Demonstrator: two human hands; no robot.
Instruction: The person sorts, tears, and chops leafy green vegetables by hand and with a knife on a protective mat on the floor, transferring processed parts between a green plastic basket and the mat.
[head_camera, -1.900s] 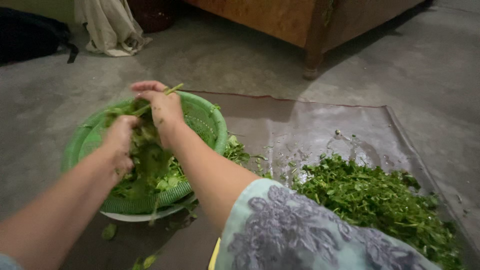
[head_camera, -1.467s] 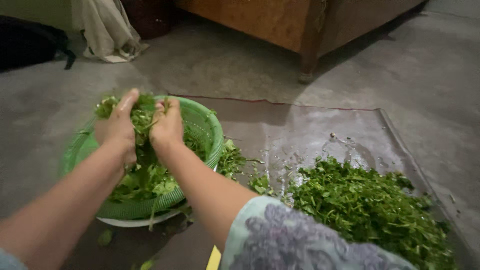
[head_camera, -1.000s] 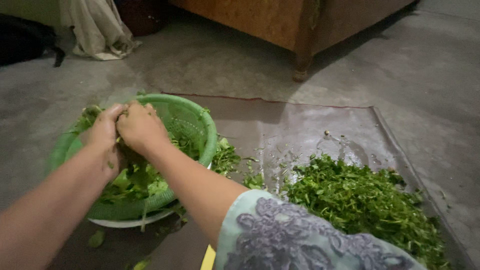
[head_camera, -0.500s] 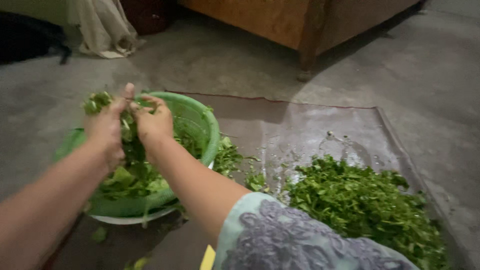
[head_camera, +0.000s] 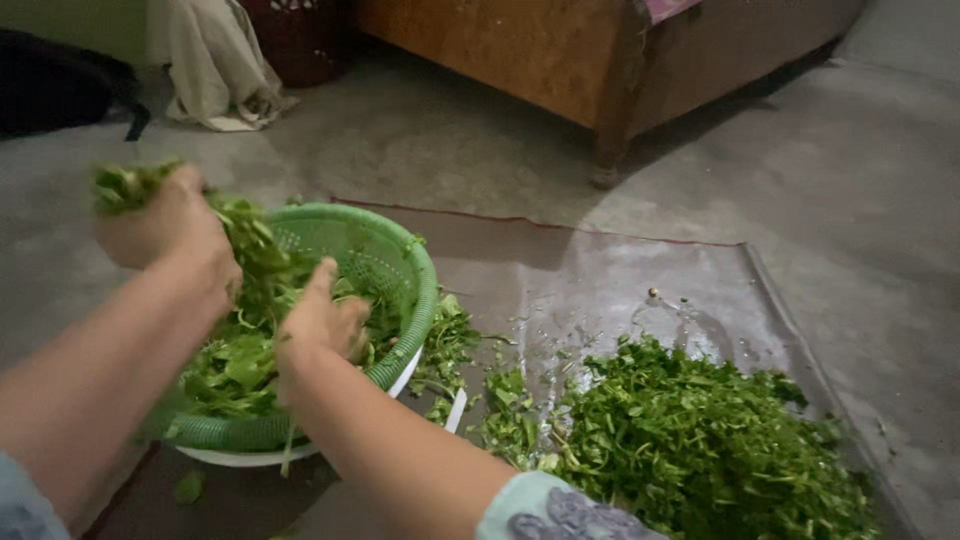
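My left hand (head_camera: 165, 225) is lifted above the near-left rim of the green colander (head_camera: 395, 265), fingers closed round a bunch of leafy greens (head_camera: 250, 245) that trails from my fist down into the colander. My right hand (head_camera: 320, 320) sits lower, inside the colander, thumb up and fingers curled into the leaves lying there; it is blurred, so I cannot tell whether it actually grips any. The colander rests in a white basin (head_camera: 250, 457) whose rim shows under it, and more leaves fill its bottom.

Everything lies on a dark wet mat (head_camera: 600, 270) spread over the grey concrete floor (head_camera: 870, 180). To the right of the colander, a big heap of chopped greens (head_camera: 700, 440) covers the mat's near corner, and stray leaves (head_camera: 445, 345) lie between heap and colander, just beside its rim. Beyond the mat stands a wooden bed frame (head_camera: 540, 55), its leg (head_camera: 608, 150) near the mat's far edge. A pale cloth (head_camera: 215, 65) hangs at top left, with a dark bag (head_camera: 60, 90) beside it.
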